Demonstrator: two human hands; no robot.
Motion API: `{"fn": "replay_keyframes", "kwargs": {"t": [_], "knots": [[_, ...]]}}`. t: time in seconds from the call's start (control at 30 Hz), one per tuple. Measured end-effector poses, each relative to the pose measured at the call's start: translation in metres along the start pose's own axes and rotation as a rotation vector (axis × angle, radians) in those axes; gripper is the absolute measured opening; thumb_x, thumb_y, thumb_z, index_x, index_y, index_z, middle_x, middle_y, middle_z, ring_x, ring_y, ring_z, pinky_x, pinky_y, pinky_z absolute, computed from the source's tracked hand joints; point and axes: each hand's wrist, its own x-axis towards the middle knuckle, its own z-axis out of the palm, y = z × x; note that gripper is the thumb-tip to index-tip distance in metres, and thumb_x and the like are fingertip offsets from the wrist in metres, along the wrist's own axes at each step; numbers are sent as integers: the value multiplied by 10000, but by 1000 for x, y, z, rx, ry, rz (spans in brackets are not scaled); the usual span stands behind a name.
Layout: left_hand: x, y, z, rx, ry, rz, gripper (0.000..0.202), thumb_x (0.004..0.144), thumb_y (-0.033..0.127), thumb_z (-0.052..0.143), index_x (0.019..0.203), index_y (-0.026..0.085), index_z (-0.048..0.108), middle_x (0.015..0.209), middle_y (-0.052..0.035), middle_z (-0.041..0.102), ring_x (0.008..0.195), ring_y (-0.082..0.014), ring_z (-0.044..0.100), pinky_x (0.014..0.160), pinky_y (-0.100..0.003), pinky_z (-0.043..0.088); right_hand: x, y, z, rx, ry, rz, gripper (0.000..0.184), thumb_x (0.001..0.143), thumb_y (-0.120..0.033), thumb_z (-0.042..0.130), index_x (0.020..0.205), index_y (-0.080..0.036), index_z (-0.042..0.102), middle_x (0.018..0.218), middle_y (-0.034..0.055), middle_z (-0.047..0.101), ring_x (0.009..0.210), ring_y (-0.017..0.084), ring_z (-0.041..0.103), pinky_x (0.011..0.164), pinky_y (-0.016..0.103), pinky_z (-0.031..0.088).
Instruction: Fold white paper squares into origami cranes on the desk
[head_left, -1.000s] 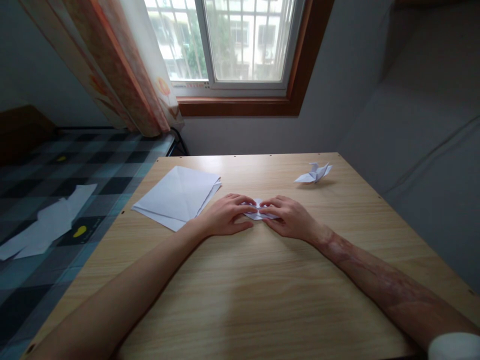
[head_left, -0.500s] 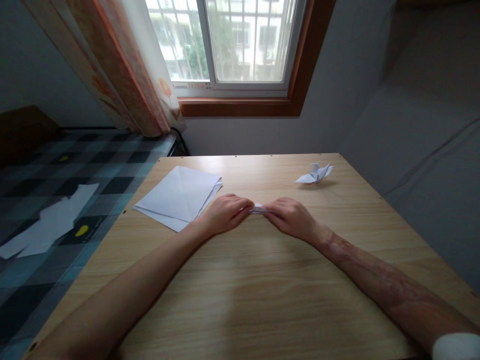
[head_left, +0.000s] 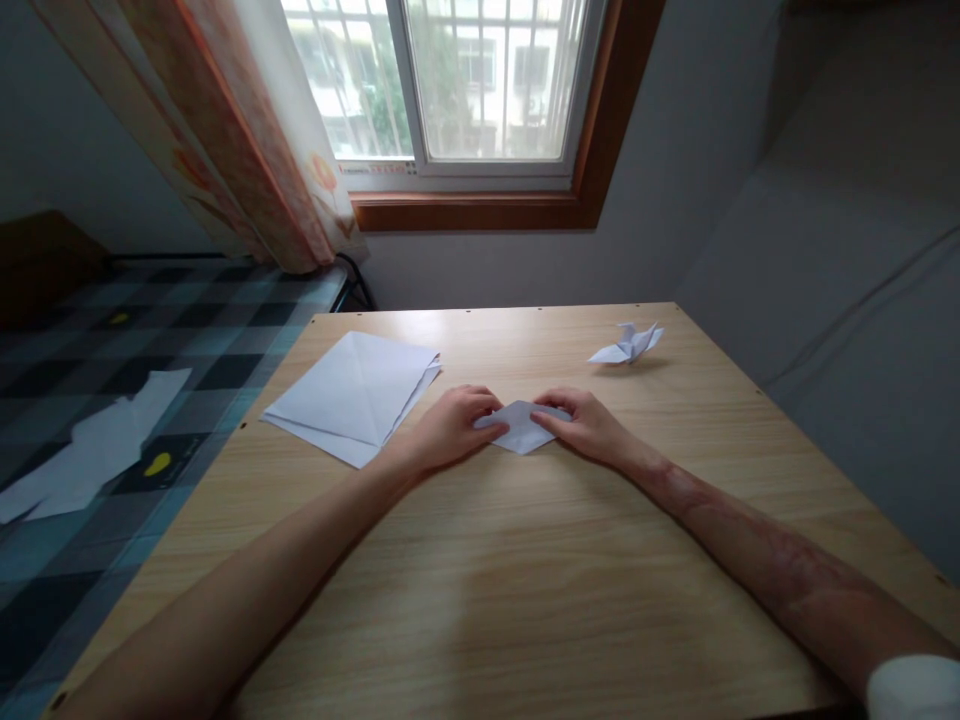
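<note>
One folded paper (head_left: pixel 519 430), pinched from both sides: left hand (head_left: pixel 456 428) nearly closed on one end, right hand (head_left: pixel 585 425) likewise on the other, presumably to steady it! Beyond the right hand, a paper crane (head_left: pixel 628 347) sits apart.

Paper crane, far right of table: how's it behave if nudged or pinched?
The paper crane is probably very light, being folded paper. Its thin, pointed ends would likely bend under a firm pinch. Sitting unheld on the table, it may slide or tip if nudged.
</note>
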Motion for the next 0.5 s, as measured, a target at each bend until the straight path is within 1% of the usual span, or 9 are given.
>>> {"fn": "replay_keyframes", "kwargs": {"t": [0.07,0.1,0.13,0.2,0.27,0.33,0.5], "knots": [[-1,-3,6,79,48,40,154,977,360,749,955,214,794,1046,-80,767,953,-238,713,859,-370,568,0,0,0,-117,34,-72,107,1008,-296,735,1027,-232,819,981,60,814,925,251,711,835,387,548],[-2,-5,9,110,62,52,140,976,349,751,1012,221,794,1077,-82,763,982,-245,712,876,-380,571,1,1,0,-167,47,-108,83,1001,-276,744,1018,-234,813,979,65,803,945,257,698,862,404,540],[-2,-6,11,128,87,56,150,971,341,759,1061,225,791,1091,-84,760,1007,-254,711,896,-392,573,1,2,0,-208,55,-141,62,995,-261,753,1009,-236,808,986,70,792,968,264,686,888,420,532],[-3,-9,15,133,109,72,153,986,344,752,1074,225,791,1130,-92,763,1039,-257,712,934,-405,573,1,5,0,-269,64,-188,43,990,-246,763,1013,-240,799,1030,80,774,1020,278,669,932,446,519],[-2,-10,17,112,124,75,158,1016,358,723,1017,219,799,1113,-94,772,1010,-244,716,925,-396,572,2,8,0,-292,65,-202,58,996,-244,764,1045,-241,794,1085,89,765,1057,286,658,955,458,513],[-2,-9,15,76,125,68,214,1044,368,688,954,210,800,1064,-90,777,955,-226,715,885,-375,568,2,8,0,-288,58,-204,56,1003,-251,763,1053,-238,787,1110,92,763,1069,286,656,963,459,511],[0,-5,8,-17,62,86,310,1082,400,625,914,196,788,965,-80,765,875,-200,701,820,-338,554,1,2,-1,-247,13,-219,36,1012,-252,750,985,-229,756,1039,82,774,1008,269,674,929,441,511]]}}
